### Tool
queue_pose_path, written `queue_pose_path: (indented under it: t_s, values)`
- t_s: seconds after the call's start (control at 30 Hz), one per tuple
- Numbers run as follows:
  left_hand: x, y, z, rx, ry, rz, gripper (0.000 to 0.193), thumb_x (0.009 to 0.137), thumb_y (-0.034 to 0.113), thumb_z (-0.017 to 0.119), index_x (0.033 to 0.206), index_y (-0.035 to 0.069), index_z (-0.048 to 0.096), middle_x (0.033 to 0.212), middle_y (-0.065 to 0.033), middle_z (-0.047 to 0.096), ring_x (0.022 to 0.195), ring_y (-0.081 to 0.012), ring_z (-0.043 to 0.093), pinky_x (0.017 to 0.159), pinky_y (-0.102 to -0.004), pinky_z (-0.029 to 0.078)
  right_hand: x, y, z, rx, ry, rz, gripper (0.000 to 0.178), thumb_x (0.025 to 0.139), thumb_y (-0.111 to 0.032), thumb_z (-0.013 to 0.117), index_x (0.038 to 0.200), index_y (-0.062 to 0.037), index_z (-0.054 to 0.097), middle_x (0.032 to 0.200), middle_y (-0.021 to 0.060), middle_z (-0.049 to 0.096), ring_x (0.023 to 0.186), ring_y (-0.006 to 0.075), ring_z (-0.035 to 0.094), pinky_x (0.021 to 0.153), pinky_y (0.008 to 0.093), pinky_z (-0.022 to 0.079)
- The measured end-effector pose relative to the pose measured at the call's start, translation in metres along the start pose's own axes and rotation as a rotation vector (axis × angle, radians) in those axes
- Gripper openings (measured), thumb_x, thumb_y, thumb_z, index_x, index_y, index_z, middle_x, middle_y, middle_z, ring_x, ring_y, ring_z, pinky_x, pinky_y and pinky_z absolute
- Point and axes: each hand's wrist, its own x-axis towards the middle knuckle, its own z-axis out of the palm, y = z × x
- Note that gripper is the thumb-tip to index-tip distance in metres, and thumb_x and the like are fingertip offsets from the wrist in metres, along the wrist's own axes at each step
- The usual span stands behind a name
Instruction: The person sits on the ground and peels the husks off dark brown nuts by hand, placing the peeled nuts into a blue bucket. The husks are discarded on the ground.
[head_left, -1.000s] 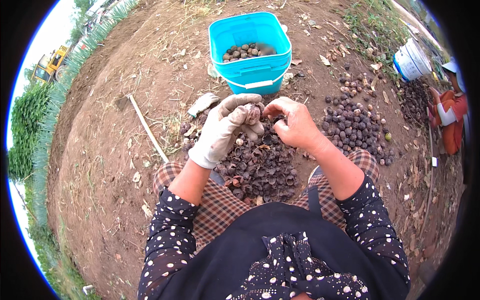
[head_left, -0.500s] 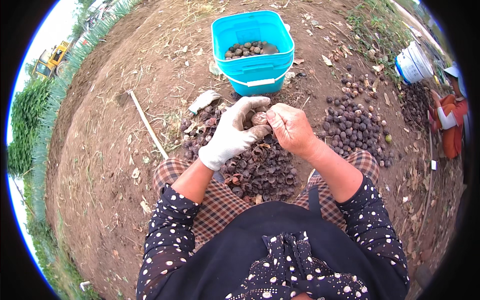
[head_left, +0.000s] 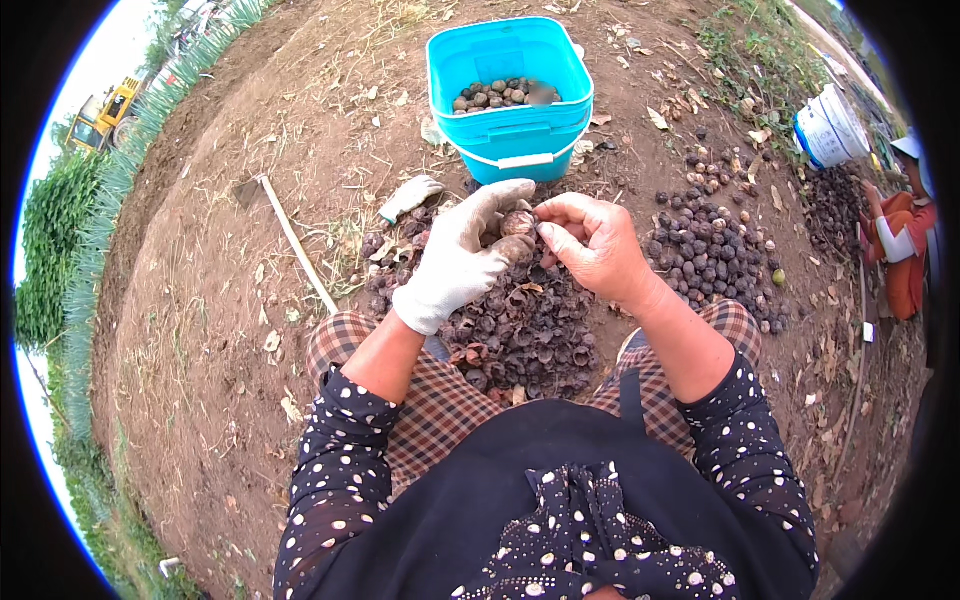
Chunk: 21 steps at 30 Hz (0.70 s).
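Note:
A brown walnut [head_left: 517, 224] with bits of dark husk on it sits in the fingers of my left hand [head_left: 450, 258], which wears a white, soiled work glove. My bare right hand [head_left: 603, 248] pinches at the walnut's right edge with thumb and forefinger. Whether a shred of husk is between those fingertips is too small to tell. Under both hands lies a heap of dark, broken walnut husks [head_left: 535, 345]. Beyond them stands a turquoise bucket [head_left: 515, 150] with several walnuts [head_left: 500, 95] inside.
A pile of dark unhusked walnuts [head_left: 705, 255] lies to the right. Left of the husks are a spare glove [head_left: 410, 198] and a long-handled hoe [head_left: 295, 240]. At the far right a person [head_left: 900, 235] crouches near a tipped white bucket [head_left: 832, 128]. A yellow machine [head_left: 103, 115] stands far left.
My right thumb has drawn back from across the walnut to its edge, and the right fingers have loosened. More of the walnut shows now. My left hand keeps hold of it.

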Motion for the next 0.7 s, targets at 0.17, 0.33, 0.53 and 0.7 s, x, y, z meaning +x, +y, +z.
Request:
queue_pose_path:
  t_s: [0.17,0.33,0.53,0.7]
  values:
    - [-0.002,0.012,0.001,0.461,-0.048,0.207,0.057,0.083,-0.004,0.074,0.137,0.005,0.059,0.112,-0.0067,0.066,0.097,-0.0138,0.064,0.088,-0.0293,0.054,0.001,-0.003,-0.004,0.07,-0.113,0.121,0.019,0.087,0.0,0.066,0.104,0.0079,0.061,0.083,0.0084,0.069,0.073,0.0114,0.07,0.063,0.0258,0.057]
    - [-0.002,0.007,0.003,0.483,-0.08,0.224,0.054,0.082,-0.006,0.072,0.134,0.006,0.06,0.113,-0.0085,0.069,0.098,-0.0176,0.066,0.088,-0.0314,0.055,0.0,0.02,0.007,0.044,-0.015,0.106,0.016,0.082,0.001,0.062,0.096,0.0062,0.06,0.08,0.0063,0.068,0.068,0.0081,0.066,0.062,0.0248,0.053]
    - [-0.001,0.003,0.005,-0.037,-0.116,0.012,0.042,0.095,0.01,0.071,0.133,-0.001,0.057,0.114,-0.0112,0.068,0.096,-0.0162,0.069,0.079,-0.0282,0.058,0.005,0.037,0.006,0.017,0.106,0.071,0.014,0.081,0.006,0.05,0.082,-0.0014,0.063,0.065,0.0013,0.062,0.064,0.0087,0.064,0.057,0.0248,0.052]
    - [0.004,0.01,-0.015,-0.486,-0.026,-0.076,0.058,0.099,0.04,0.064,0.134,-0.005,0.053,0.11,-0.019,0.069,0.082,-0.0223,0.074,0.059,-0.0238,0.059,0.006,0.029,-0.001,-0.147,0.095,-0.086,0.009,0.084,-0.003,0.062,0.09,-0.0011,0.068,0.084,0.0063,0.068,0.077,0.0133,0.069,0.067,0.0291,0.054]
